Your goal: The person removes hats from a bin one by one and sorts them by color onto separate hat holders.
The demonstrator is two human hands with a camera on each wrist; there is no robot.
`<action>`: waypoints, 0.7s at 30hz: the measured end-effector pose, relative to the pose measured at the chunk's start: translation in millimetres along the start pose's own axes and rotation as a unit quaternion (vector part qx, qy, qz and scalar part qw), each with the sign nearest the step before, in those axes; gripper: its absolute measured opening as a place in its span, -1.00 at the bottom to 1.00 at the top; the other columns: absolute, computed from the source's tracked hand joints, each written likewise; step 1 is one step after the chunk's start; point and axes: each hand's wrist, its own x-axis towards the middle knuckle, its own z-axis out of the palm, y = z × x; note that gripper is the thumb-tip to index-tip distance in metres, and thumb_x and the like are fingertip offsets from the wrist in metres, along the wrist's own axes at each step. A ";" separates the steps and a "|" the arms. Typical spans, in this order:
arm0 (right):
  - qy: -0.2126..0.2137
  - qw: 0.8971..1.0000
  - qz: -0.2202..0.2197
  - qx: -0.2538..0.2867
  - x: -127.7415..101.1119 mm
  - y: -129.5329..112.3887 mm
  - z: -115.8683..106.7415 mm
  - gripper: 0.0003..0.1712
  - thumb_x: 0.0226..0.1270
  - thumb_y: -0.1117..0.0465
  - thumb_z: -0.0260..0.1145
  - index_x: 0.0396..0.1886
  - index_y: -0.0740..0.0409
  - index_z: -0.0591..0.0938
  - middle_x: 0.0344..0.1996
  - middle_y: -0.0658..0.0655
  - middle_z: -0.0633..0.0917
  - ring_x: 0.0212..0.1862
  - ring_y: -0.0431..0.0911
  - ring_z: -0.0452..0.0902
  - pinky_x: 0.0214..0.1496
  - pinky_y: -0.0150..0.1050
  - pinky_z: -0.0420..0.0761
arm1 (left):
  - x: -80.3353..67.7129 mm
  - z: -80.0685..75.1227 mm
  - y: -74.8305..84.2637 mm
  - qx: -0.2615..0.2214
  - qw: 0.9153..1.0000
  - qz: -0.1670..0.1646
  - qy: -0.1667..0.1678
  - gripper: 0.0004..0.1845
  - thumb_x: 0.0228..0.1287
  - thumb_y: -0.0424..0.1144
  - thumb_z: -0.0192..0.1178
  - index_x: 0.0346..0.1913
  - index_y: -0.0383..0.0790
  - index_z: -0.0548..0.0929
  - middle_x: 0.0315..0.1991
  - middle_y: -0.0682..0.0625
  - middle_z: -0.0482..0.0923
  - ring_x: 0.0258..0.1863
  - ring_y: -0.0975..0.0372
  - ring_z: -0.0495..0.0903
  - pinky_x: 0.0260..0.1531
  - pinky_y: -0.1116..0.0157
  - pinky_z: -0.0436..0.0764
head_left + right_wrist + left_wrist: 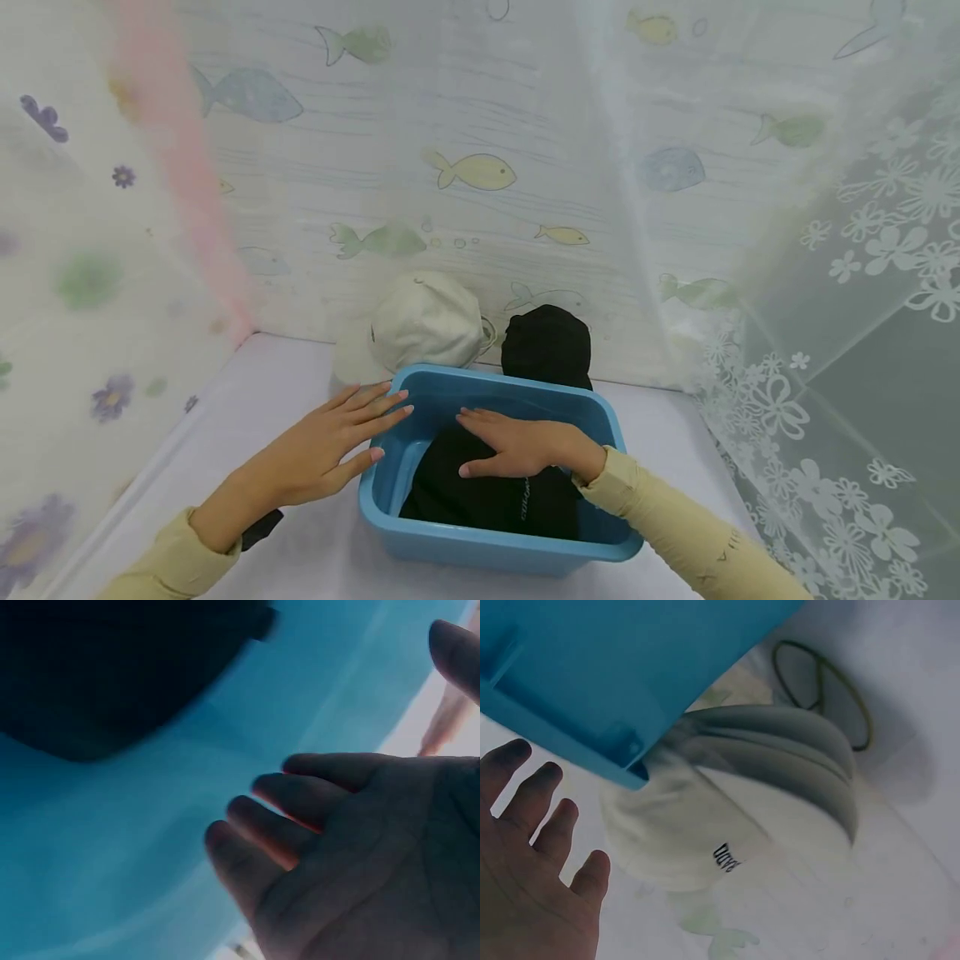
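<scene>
A blue plastic basin [480, 550] stands on the white surface in front of me. Inside it lies a black cap [468, 496] with small white lettering, partly covered by my right hand [517, 446]. That hand is over the basin with straight fingers and the thumb spread apart; in the right wrist view its palm faces the blue inner wall [150, 825] and holds nothing. At the basin's left rim is my left hand [330, 450], fingers spread and nothing in its grasp. Its fingertips overlap the rim in the head view.
Behind the basin sit off-white caps [427, 321], their brims [780, 765] stacked in the left wrist view. Beside them is another black cap [547, 346]. Sheer curtains [480, 108] with fish and flower prints enclose the back and sides.
</scene>
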 end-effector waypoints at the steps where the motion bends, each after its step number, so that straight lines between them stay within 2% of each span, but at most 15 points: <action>1: -0.004 1.000 -0.001 0.002 3.6 2.2 2.8 -0.05 0.57 -0.21 0.11 0.65 0.22 0.00 0.65 0.18 -0.01 0.66 0.05 -0.17 0.65 0.02 -0.01 | -1.0 2.4 -0.5 -0.002 1.000 0.003 -0.001 -0.38 0.57 0.00 0.05 0.59 0.03 0.24 0.58 0.06 0.20 0.57 0.00 0.17 0.61 0.20 -0.21; 6: -0.028 1.000 -0.011 0.004 20.6 11.6 19.2 -0.08 0.57 -0.20 0.11 0.64 0.22 0.05 0.64 0.21 0.02 0.65 0.08 -0.16 0.65 0.02 -0.02 | -4.8 10.7 -2.4 -0.019 1.000 0.013 -0.010 -0.38 0.58 0.00 0.04 0.60 0.08 0.20 0.59 0.07 0.18 0.56 0.00 0.18 0.59 0.33 -0.32; 9: -0.045 0.999 -0.008 -0.005 27.4 16.9 28.5 -0.08 0.54 -0.24 0.12 0.64 0.16 0.10 0.64 0.16 0.05 0.65 0.05 -0.15 0.65 0.02 0.00 | -4.6 13.9 -3.0 -0.022 1.000 0.017 -0.012 -0.37 0.59 -0.01 0.03 0.61 0.08 0.18 0.59 0.05 0.18 0.56 0.00 0.18 0.58 0.34 -0.33; 11: -0.046 0.999 -0.017 -0.016 39.1 36.0 40.7 -0.03 0.49 -0.37 0.09 0.65 0.08 0.11 0.64 0.10 0.06 0.65 0.02 -0.13 0.64 0.01 0.03 | -3.9 16.3 -3.4 -0.024 0.999 0.019 -0.008 -0.37 0.58 -0.03 0.05 0.61 0.07 0.19 0.59 0.06 0.18 0.56 0.01 0.17 0.58 0.33 -0.31; 13: -0.047 0.998 -0.013 -0.028 41.1 36.9 42.5 -0.02 0.48 -0.37 0.11 0.64 0.08 0.12 0.63 0.09 0.07 0.65 0.01 -0.11 0.64 0.01 0.06 | -2.7 19.4 -3.7 -0.028 0.999 0.025 -0.001 -0.38 0.57 -0.05 0.06 0.60 0.02 0.22 0.59 0.05 0.18 0.57 0.01 0.17 0.59 0.32 -0.30; 16: -0.040 0.998 -0.029 -0.048 56.3 61.1 56.5 0.04 0.43 -0.47 0.05 0.65 0.06 0.10 0.63 0.10 0.07 0.64 0.00 -0.08 0.63 -0.01 0.08 | 0.4 23.5 -3.3 -0.029 0.999 0.040 0.005 -0.37 0.56 -0.08 0.08 0.59 -0.02 0.24 0.59 0.05 0.17 0.57 0.02 0.17 0.59 0.32 -0.29; 18: -0.035 0.997 -0.032 -0.061 61.4 66.3 59.7 0.04 0.44 -0.44 0.08 0.65 0.08 0.09 0.63 0.12 0.09 0.64 0.01 -0.05 0.63 -0.02 0.09 | 2.4 25.2 -2.9 -0.023 0.998 0.050 0.010 -0.37 0.55 -0.10 0.10 0.59 -0.04 0.25 0.59 0.03 0.18 0.56 0.01 0.18 0.59 0.31 -0.28; 20: -0.026 0.996 -0.048 -0.070 74.8 88.8 71.5 0.12 0.36 -0.55 0.02 0.66 0.04 0.07 0.63 0.11 0.08 0.63 -0.01 -0.04 0.62 -0.02 0.12 | 3.9 25.3 -2.7 -0.015 0.998 0.057 0.011 -0.36 0.54 -0.11 0.10 0.60 -0.02 0.23 0.59 0.04 0.17 0.56 0.01 0.20 0.59 0.30 -0.27; 21: -0.024 0.996 -0.047 -0.071 76.4 91.1 72.5 0.14 0.34 -0.56 0.03 0.66 0.04 0.07 0.63 0.10 0.09 0.63 -0.02 -0.03 0.62 -0.02 0.12 | 4.2 25.2 -2.7 -0.011 0.998 0.061 0.012 -0.36 0.54 -0.11 0.10 0.60 -0.01 0.22 0.59 0.04 0.17 0.55 0.00 0.21 0.59 0.30 -0.26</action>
